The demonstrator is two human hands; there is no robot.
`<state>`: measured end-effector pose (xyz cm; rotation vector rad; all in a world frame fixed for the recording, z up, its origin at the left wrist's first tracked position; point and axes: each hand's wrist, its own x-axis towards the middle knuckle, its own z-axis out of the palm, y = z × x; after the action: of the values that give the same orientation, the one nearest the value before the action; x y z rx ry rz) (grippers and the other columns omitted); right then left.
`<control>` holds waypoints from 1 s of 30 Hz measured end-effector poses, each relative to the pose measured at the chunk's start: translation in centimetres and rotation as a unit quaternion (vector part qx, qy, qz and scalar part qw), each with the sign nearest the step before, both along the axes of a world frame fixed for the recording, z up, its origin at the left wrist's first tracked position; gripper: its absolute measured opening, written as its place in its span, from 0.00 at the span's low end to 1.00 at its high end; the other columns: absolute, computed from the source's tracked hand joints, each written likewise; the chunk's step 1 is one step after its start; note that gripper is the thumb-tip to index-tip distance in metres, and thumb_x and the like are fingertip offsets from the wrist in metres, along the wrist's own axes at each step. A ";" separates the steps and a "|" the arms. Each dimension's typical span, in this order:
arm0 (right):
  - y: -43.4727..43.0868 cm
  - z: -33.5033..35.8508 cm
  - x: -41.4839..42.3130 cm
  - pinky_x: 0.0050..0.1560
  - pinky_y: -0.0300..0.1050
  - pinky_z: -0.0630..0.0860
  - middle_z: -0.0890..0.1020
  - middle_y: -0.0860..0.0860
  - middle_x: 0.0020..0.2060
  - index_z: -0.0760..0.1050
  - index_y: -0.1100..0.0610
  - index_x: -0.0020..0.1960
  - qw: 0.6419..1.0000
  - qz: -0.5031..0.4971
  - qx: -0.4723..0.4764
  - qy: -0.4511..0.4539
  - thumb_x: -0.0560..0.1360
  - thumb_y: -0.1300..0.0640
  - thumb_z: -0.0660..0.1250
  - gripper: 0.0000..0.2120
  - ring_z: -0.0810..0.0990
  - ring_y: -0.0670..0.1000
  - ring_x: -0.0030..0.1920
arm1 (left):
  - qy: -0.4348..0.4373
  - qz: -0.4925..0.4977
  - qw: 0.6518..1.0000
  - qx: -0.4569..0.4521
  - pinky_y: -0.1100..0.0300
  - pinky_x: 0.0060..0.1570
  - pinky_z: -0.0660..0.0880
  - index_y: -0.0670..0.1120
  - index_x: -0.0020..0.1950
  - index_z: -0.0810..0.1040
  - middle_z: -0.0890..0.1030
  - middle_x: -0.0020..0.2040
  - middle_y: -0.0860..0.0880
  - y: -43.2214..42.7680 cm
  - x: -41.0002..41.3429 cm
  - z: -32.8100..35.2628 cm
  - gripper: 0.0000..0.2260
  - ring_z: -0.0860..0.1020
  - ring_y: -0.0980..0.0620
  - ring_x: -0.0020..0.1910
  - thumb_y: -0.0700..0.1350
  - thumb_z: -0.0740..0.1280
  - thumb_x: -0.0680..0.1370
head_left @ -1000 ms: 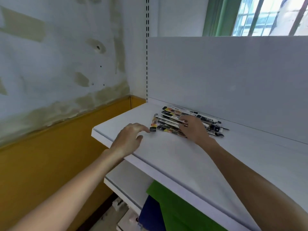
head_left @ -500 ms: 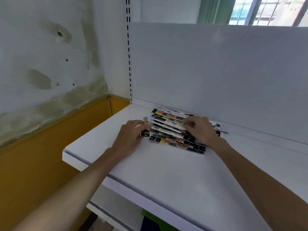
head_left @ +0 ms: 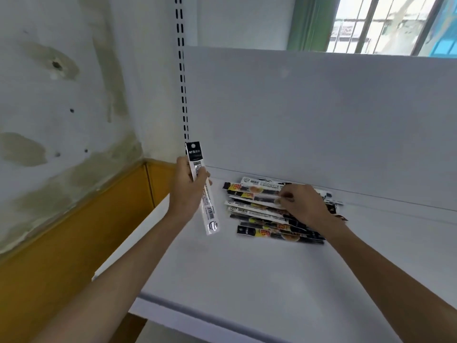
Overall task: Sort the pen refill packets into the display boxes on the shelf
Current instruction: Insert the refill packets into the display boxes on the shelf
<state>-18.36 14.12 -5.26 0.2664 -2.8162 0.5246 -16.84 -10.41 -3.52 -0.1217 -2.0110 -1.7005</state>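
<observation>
Gripping a slim glossy white-and-black refill packet (head_left: 209, 211) upright: left hand (head_left: 186, 191).
Right hand (head_left: 305, 205) pinches the fanned glossy packet pile (head_left: 257, 216) near the smooth white shelf (head_left: 247, 280) rear edge.

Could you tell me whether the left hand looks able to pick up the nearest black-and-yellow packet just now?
Probably not freely: the left hand grips a long white-and-black refill packet. The nearest black-and-yellow packet itself lies exposed at the pile's front, with nothing between.

Left: stained, patchy white wall (head_left: 61, 95) above a yellow dado (head_left: 74, 243). Centre: white shelf (head_left: 247, 280) and back panel (head_left: 321, 120), black-slotted upright (head_left: 181, 70). Upper right: barred, daylit window (head_left: 383, 23), green frame (head_left: 309, 21).
</observation>
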 end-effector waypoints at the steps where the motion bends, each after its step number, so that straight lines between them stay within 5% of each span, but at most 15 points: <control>1: -0.3 0.0 0.2 0.41 0.43 0.72 0.82 0.51 0.41 0.80 0.56 0.45 1.000 -0.003 -0.020 0.010 0.75 0.53 0.66 0.07 0.79 0.52 0.43 | -0.021 -0.004 0.999 0.029 0.60 0.38 0.77 0.44 0.54 0.68 0.77 0.38 0.50 -0.1 -0.2 -0.3 0.04 0.78 0.53 0.36 0.40 0.60 0.79; 8: -5.2 1.9 1.6 0.42 0.42 0.74 0.82 0.51 0.39 0.82 0.59 0.45 0.975 0.064 -0.201 0.071 0.72 0.58 0.71 0.05 0.78 0.49 0.39 | -0.162 -0.064 0.982 0.072 0.62 0.31 0.74 0.47 0.56 0.69 0.76 0.45 0.47 0.4 -1.2 -1.4 0.06 0.76 0.52 0.36 0.43 0.56 0.81; 11: -6.9 2.2 1.7 0.42 0.38 0.74 0.81 0.49 0.39 0.82 0.58 0.42 0.963 0.155 -0.145 0.166 0.70 0.62 0.71 0.03 0.76 0.45 0.40 | -0.253 -0.113 0.953 0.121 0.64 0.27 0.68 0.43 0.51 0.73 0.77 0.44 0.43 0.6 -1.7 -0.8 0.08 0.72 0.52 0.31 0.43 0.56 0.81; 15: -9.1 1.0 2.0 0.42 0.42 0.67 0.80 0.52 0.39 0.81 0.57 0.38 0.932 0.201 -0.077 0.291 0.68 0.60 0.63 0.07 0.72 0.49 0.43 | -0.323 -0.227 0.905 0.160 0.60 0.33 0.73 0.39 0.49 0.76 0.79 0.38 0.43 0.2 -0.9 -0.2 0.12 0.76 0.50 0.33 0.43 0.55 0.81; 18: -10.4 -0.1 2.3 0.42 0.43 0.71 0.81 0.51 0.39 0.81 0.57 0.39 0.929 0.259 -0.013 0.265 0.68 0.62 0.61 0.10 0.77 0.51 0.42 | -0.322 -0.273 0.883 0.205 0.58 0.36 0.72 0.38 0.53 0.77 0.78 0.40 0.41 0.0 -0.9 -0.2 0.13 0.76 0.47 0.37 0.44 0.56 0.80; 20: -10.9 -0.2 2.7 0.46 0.38 0.74 0.84 0.51 0.40 0.82 0.59 0.43 0.935 0.303 -0.032 0.181 0.67 0.66 0.58 0.15 0.81 0.51 0.42 | -0.310 -0.237 0.900 0.195 0.60 0.32 0.71 0.39 0.52 0.76 0.77 0.38 0.43 0.0 -1.2 -0.2 0.12 0.75 0.48 0.33 0.44 0.56 0.81; 22: -10.8 0.2 2.9 0.50 0.29 0.72 0.85 0.51 0.41 0.82 0.59 0.49 0.945 0.275 -0.131 0.119 0.67 0.69 0.59 0.18 0.81 0.47 0.43 | -0.300 -0.191 0.921 0.159 0.60 0.30 0.73 0.41 0.49 0.75 0.77 0.36 0.45 0.0 -1.2 -0.3 0.14 0.75 0.50 0.31 0.48 0.54 0.82; 24: -10.3 0.7 2.3 0.52 0.32 0.73 0.84 0.51 0.46 0.80 0.57 0.55 0.956 0.194 -0.177 0.128 0.70 0.68 0.62 0.17 0.80 0.47 0.48 | -0.287 -0.159 0.935 0.133 0.62 0.27 0.70 0.42 0.48 0.74 0.73 0.34 0.47 -0.1 -1.3 -0.4 0.17 0.72 0.53 0.30 0.52 0.52 0.82; 26: -8.7 0.7 0.7 0.56 0.43 0.73 0.82 0.53 0.53 0.77 0.57 0.59 0.981 0.095 -0.097 0.141 0.74 0.64 0.64 0.15 0.78 0.51 0.55 | -0.278 -0.145 0.943 0.116 0.64 0.26 0.65 0.43 0.47 0.73 0.68 0.33 0.49 -0.5 -1.3 -0.2 0.20 0.66 0.55 0.29 0.57 0.50 0.81; 30: -5.2 -0.4 -1.1 0.58 0.51 0.71 0.76 0.55 0.60 0.71 0.56 0.64 0.990 -0.054 0.128 -0.024 0.77 0.55 0.60 0.16 0.72 0.56 0.62 | -0.275 -0.167 0.942 0.093 0.65 0.25 0.62 0.45 0.47 0.72 0.66 0.34 0.50 -1.7 -1.2 -0.1 0.16 0.63 0.56 0.29 0.57 0.54 0.80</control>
<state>-19.47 8.89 -5.68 0.1502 -2.9238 0.1477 -18.04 -12.12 -3.64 0.0959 -2.2967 -2.3347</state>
